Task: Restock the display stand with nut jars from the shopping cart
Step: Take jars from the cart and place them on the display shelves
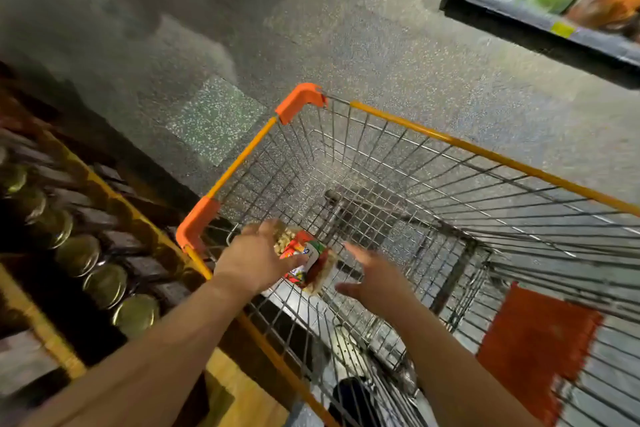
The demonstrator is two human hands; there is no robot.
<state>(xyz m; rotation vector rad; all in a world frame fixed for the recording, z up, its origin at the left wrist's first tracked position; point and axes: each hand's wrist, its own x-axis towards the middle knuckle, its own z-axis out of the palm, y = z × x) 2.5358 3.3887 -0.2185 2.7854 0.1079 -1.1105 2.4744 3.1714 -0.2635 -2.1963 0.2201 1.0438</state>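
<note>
Head view: our left hand point(254, 262) grasps one nut jar point(306, 262) over the shopping cart point(485, 151); right hand point(375, 279) released, fingers spread beside it. We carry it level toward the display stand point(114, 198), lid upward.

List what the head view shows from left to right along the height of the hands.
Row of gold-lidded jars on the display stand → orange plastic corner of the cart → left hand gripping a clear nut jar with a red label → open right hand → orange flap on the wire cart.
</note>
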